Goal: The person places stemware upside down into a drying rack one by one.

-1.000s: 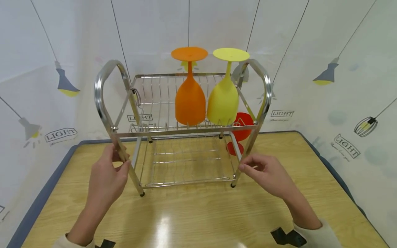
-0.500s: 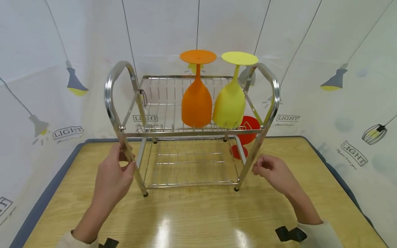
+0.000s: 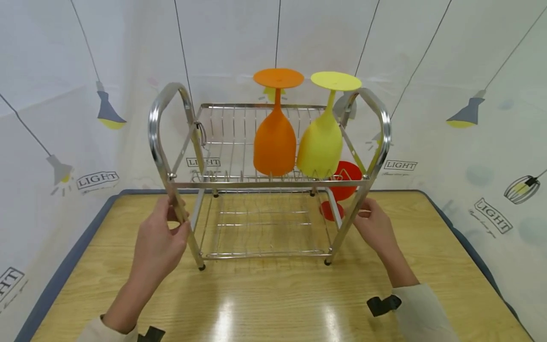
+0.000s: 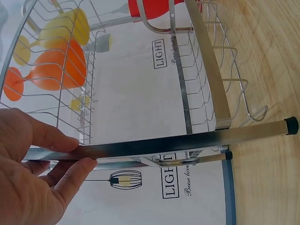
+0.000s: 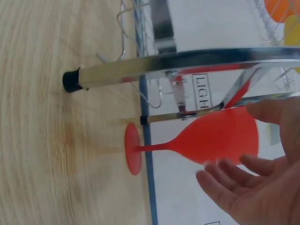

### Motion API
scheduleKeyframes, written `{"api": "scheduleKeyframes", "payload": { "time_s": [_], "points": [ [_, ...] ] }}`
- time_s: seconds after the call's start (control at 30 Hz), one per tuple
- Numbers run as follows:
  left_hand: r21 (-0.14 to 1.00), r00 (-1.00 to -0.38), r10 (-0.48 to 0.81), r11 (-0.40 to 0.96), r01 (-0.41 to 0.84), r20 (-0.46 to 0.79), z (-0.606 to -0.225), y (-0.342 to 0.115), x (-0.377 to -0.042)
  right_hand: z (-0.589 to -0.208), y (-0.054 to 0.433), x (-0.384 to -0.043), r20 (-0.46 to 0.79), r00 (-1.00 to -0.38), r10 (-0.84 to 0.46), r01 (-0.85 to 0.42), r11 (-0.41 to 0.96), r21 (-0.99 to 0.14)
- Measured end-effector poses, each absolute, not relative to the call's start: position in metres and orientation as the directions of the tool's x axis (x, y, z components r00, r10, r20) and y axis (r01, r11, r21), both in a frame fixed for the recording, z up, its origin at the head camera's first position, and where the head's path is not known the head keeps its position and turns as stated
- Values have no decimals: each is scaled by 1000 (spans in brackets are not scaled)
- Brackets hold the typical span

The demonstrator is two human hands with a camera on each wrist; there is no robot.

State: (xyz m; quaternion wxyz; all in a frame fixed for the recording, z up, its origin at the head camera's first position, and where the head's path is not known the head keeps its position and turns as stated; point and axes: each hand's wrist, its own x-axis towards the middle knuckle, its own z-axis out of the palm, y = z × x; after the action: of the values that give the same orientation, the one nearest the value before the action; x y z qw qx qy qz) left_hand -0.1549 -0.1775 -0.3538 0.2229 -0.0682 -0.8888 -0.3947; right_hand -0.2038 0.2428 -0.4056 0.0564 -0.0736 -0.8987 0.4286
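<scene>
A two-tier metal dish rack (image 3: 269, 184) stands on the table. My left hand (image 3: 160, 242) pinches its front left leg between thumb and fingers, as the left wrist view shows with the same hand (image 4: 42, 164). An orange goblet (image 3: 275, 147) and a yellow goblet (image 3: 320, 149) stand upside down on the upper tier. Behind the rack's right side, a red goblet (image 5: 220, 136) is upright on the table. My right hand (image 5: 262, 183) is at this goblet's bowl, thumb and fingers spread apart. Whether they touch it I cannot tell.
The wooden table (image 3: 265, 304) has a blue-grey edge strip (image 3: 81, 247). White sheeting (image 3: 231, 38) printed with lamps rises at the back and both sides. The rack's front right leg (image 5: 112, 70) lies close to the right hand's path around the side.
My right hand has left the rack's right leg and moved farther back toward the red goblet. The left hand keeps its hold on the rack. The head view has shifted slightly.
</scene>
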Motion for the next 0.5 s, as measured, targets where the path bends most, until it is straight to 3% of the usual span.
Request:
{"api": "scheduleKeyframes", "payload": {
  "time_s": [0.2, 0.37, 0.5],
  "points": [
    [676, -893, -52, 673, 300, 448, -353, -176, -153, -413, 249, -229, 118, -977, 176, 22, 637, -770],
    [680, -896, -48, 670, 299, 441, -352, -176, -151, -416, 249, -251, 205, -976, 73, -112, 640, -760],
    [684, -902, -51, 670, 288, 430, -353, -175, -150, -414, 247, -260, 127, -989, 72, -59, 599, -799]
  ]
}}
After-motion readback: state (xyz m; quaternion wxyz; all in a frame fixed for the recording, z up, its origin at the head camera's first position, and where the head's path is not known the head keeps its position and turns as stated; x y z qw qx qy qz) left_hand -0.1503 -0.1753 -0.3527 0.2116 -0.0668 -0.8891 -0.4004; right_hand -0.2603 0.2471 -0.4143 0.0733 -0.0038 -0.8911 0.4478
